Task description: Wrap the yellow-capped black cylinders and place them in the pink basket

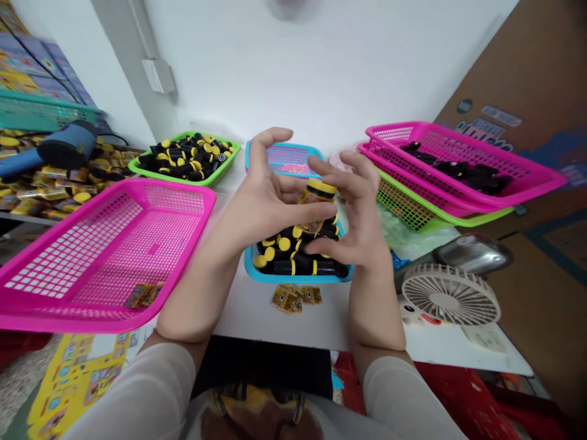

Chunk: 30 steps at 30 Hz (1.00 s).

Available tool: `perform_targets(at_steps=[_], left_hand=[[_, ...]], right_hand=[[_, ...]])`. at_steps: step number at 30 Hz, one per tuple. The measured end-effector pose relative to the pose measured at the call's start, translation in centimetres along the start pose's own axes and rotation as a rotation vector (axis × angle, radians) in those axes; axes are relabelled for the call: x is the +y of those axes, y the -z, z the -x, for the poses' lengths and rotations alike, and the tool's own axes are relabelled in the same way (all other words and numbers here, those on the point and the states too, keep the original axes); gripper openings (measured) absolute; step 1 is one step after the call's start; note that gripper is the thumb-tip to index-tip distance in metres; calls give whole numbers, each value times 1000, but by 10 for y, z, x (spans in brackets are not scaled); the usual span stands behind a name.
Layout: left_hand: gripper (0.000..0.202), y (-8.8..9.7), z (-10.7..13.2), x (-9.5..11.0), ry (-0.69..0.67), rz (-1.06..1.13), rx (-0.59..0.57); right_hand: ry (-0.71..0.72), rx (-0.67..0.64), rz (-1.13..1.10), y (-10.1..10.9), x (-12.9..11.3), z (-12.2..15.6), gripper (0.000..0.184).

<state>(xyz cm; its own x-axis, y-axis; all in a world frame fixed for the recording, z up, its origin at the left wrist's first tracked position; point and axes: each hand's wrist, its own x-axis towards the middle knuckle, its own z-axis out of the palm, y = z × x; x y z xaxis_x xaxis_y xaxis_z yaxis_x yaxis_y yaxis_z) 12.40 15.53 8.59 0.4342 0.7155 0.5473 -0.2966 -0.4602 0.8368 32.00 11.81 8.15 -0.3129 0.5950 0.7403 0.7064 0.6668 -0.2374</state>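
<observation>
Yellow is the cap of the small bottle point(320, 190) which we hold up above the middle of the table point(247, 321), over the near blue basket point(298, 278). Our left hand point(268, 205) grips this bottle, with the thumb lying across its front, and the index finger is raised away from it. Our right hand point(362, 211) is curved around the right side, its fingers close to the cap and its thumb lower; we cannot tell if they press on it. Inside this basket lie many black bottles point(279, 267) with yellow caps. Just on the near side of it, some small printed labels point(288, 299) rest on the table. To the left we see a large pink basket point(153, 249), and beyond it a green basket point(215, 176) full of similar bottles. To the right stands a white fan point(449, 299).
</observation>
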Motion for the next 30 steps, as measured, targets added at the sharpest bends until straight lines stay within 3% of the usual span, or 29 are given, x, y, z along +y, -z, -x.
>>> perform_targets(at_steps=[3, 5, 9, 12, 14, 18, 21, 26, 30], left_hand=[[88, -2, -1, -4, -50, -43, 78], [88, -4, -2, -5, -77, -57, 94], [70, -11, -2, -3, -23, 6, -20], [62, -17, -2, -3, 44, 60, -106], [65, -20, -2, -2, 44, 84, -98], [68, -22, 1, 0, -48, 114, -138], [71, -22, 4, -2, -50, 66, -180], [75, -22, 4, -7, -58, 11, -136], [61, -36, 7, -1, -219, -26, 29]], right_hand=[[199, 125, 144, 4, -10, 3, 79], [229, 223, 180, 0, -12, 5, 73], [247, 372, 178, -15, -9, 7, 68], [181, 344, 112, -21, -8, 8, 63], [166, 334, 79, -22, -9, 7, 57], [314, 468, 193, -18, -15, 6, 50], [363, 457, 212, -11, -17, 8, 42], [412, 469, 284, -6, -16, 9, 26], [542, 548, 573, -6, -13, 7, 22]])
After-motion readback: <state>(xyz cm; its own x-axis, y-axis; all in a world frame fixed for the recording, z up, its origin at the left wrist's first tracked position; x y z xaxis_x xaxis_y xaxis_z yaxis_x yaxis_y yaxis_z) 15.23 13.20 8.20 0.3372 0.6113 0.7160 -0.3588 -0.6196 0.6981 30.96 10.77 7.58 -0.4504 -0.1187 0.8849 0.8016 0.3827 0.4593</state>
